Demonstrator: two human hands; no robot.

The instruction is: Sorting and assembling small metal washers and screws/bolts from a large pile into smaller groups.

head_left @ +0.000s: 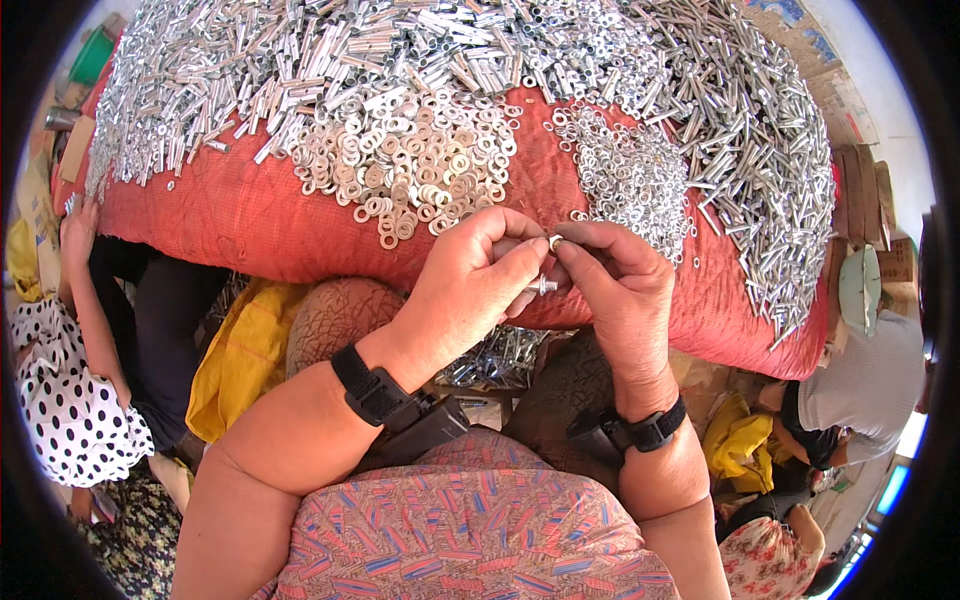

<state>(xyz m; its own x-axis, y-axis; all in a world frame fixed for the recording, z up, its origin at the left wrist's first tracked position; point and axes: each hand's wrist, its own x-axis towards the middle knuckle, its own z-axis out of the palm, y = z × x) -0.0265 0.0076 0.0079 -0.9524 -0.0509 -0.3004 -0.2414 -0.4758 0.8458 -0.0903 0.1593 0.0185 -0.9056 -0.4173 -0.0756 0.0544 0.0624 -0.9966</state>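
Over the near edge of the red cloth mound [270, 220], my two hands meet. My left hand [470, 270] is closed, thumb against fingers, on a small silvery bolt [541, 286] whose end with a ring-like collar sticks out below the fingertips. My right hand [625, 275] pinches a small pale metal ring [555, 241] between thumb and forefinger, close to the left thumb tip. Fingers hide most of the bolt. Just beyond my left hand lie large flat washers [430, 160]; smaller washers [625, 165] are heaped beyond my right hand.
Metal sleeves [340, 50] cover the mound's far side, and long bolts [770, 170] its right side. More metal parts [490, 360] lie below my hands. A person in polka dots [75, 400] sits at left; others sit at right. Yellow sacking [245, 350] hangs by my left knee.
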